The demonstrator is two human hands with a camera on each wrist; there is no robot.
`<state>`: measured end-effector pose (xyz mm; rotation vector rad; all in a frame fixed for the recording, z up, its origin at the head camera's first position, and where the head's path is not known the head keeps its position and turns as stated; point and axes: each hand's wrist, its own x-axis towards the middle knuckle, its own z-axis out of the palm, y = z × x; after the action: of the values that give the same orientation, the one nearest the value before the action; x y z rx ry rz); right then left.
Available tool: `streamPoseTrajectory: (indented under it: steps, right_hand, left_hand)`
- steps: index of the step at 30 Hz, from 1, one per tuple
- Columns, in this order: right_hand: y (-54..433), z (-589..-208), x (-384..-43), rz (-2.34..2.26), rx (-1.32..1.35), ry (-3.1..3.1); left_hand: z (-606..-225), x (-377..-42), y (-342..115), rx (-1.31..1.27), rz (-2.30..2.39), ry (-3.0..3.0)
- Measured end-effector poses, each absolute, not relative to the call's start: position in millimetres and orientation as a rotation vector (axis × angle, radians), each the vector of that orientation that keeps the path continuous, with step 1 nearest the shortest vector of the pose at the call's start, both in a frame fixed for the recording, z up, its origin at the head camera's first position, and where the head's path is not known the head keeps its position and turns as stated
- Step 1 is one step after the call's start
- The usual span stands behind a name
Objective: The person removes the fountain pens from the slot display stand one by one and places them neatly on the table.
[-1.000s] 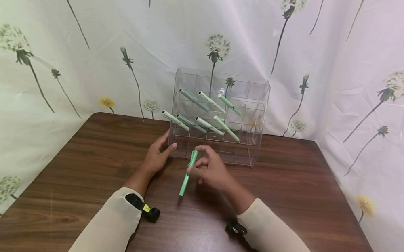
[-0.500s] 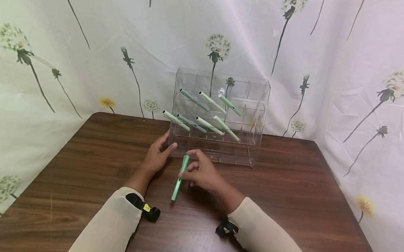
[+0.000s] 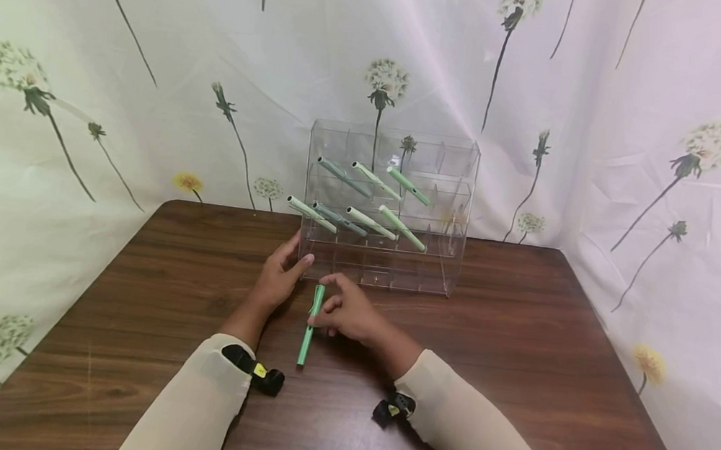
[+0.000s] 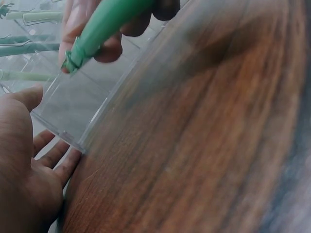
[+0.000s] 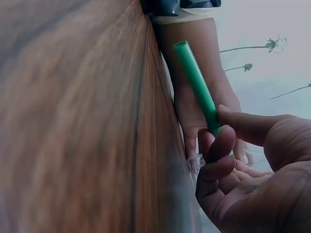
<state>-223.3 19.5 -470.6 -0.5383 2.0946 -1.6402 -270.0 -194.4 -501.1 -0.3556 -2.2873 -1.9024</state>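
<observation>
A bright green capped pen (image 3: 309,336) with a clip is held in my right hand (image 3: 348,314), above the table in front of a clear acrylic rack (image 3: 408,277). The thumb pinches it near the middle, and the index finger reaches the cap end, as the right wrist view also shows of the pen's barrel (image 5: 197,80). My left hand (image 3: 275,282) rests at the rack's lower left corner. In the left wrist view, its fingers (image 4: 56,155) lie straight along the outside of the side panel, thumb toward the front.
Several pale green, cream and grey-green pens (image 3: 370,223) lie slanted in two rows across the rack's middle tiers. The rack stands on a dark wooden table (image 3: 517,356), close to a white floral curtain (image 3: 271,64) behind.
My right hand has moved left and toward me with the green pen, which now stands closer to the left wrist. My left hand stays at the rack's corner.
</observation>
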Motion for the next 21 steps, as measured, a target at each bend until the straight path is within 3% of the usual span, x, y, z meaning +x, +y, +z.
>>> streamPoseTrajectory:
  steps: [21]
  right_hand:
    - [-3,-482,-227,-1.670,-0.560,2.123]
  left_hand:
    - [-501,-269,-194,-0.345,-1.857,-2.306]
